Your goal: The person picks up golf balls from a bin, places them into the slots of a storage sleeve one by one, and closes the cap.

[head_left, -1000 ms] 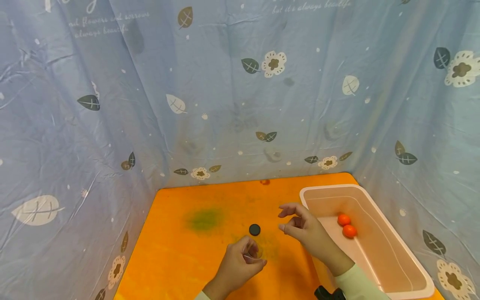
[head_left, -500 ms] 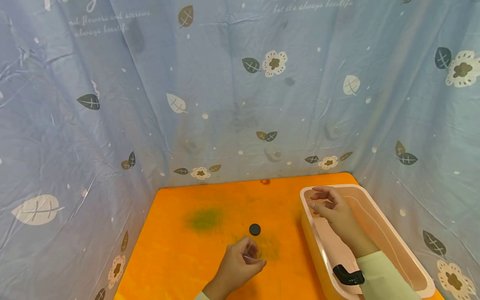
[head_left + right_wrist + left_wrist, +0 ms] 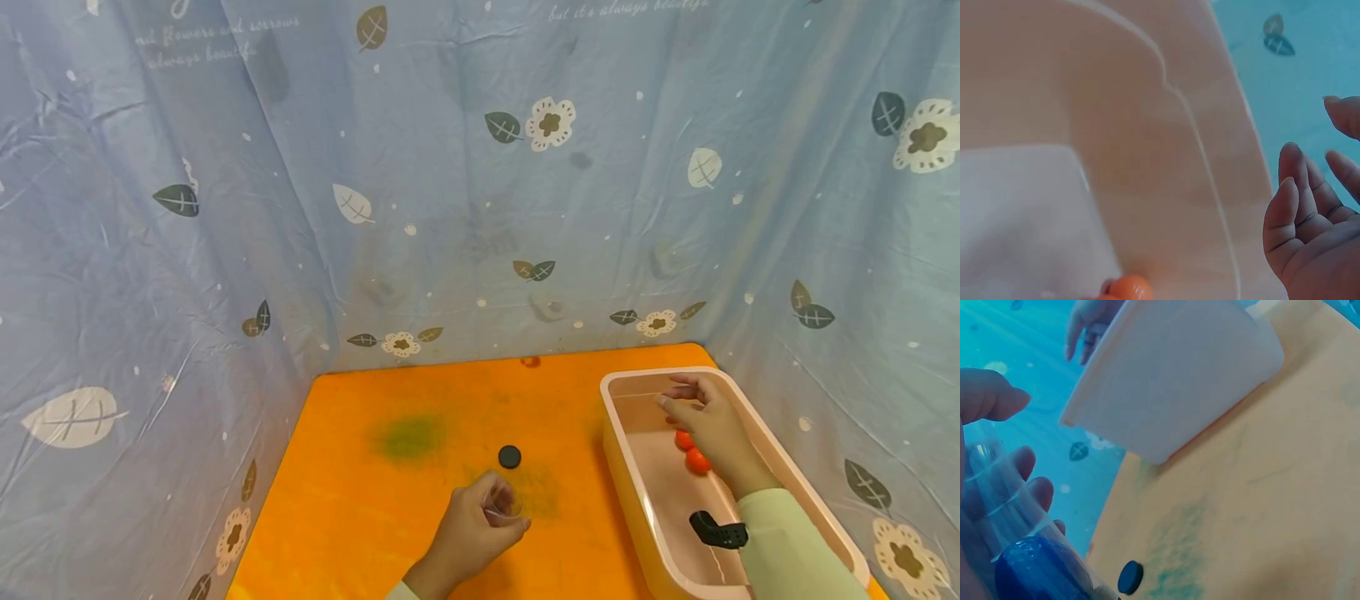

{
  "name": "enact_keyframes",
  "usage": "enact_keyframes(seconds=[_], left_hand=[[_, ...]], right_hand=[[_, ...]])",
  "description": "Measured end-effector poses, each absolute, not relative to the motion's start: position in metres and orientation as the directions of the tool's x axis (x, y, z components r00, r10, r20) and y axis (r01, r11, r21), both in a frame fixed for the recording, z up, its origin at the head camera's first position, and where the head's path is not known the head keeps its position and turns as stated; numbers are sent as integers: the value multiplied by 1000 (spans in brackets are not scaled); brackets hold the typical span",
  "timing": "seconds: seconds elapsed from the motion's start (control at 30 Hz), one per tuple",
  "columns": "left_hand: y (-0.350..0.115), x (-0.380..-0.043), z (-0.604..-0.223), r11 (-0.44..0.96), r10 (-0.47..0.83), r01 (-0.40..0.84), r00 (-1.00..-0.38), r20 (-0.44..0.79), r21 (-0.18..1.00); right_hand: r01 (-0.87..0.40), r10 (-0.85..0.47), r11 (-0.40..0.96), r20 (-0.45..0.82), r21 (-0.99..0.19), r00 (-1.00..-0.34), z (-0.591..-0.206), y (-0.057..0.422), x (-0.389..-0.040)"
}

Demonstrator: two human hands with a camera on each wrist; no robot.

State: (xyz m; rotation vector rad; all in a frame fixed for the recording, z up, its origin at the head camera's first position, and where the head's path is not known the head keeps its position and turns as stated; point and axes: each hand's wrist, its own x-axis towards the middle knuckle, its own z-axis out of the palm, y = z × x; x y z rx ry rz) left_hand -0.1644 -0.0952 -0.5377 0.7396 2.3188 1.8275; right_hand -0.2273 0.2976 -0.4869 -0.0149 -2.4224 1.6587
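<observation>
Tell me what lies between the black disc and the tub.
Only a bare stretch of orange tabletop lies between the black disc and the tub; the head view shows it.

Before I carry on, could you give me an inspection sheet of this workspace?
Surface: orange table, green stain, small red mark at far edge.
Job's things: clear container, something blue showing at one end; black disc on the table; two orange-red balls in the pink bin.
Clutter: nothing seen.
Grips: left grip holds the container; right grip over the bin, nothing seen in it.
Cables: nothing seen.
Surroundings: blue leaf-and-flower-print curtain on three sides.
</observation>
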Motion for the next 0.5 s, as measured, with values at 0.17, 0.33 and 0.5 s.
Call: enact_keyframes(seconds=[0.17,0.33,0.5], left_hand=[[-94,-164,-536,153,436,313,-873,220,937],[-93,-163,-535,162,437,312,-873,216,936],[-93,-163,-534,162,436,305,-875,209,938]], right_hand=[[-59,179,387,137,-920,-974,-494,307,-232],[8,202,431,87,-902,-976,-501,313,-234],[146,233,502,-30,-852,-972,-508,320,-237]])
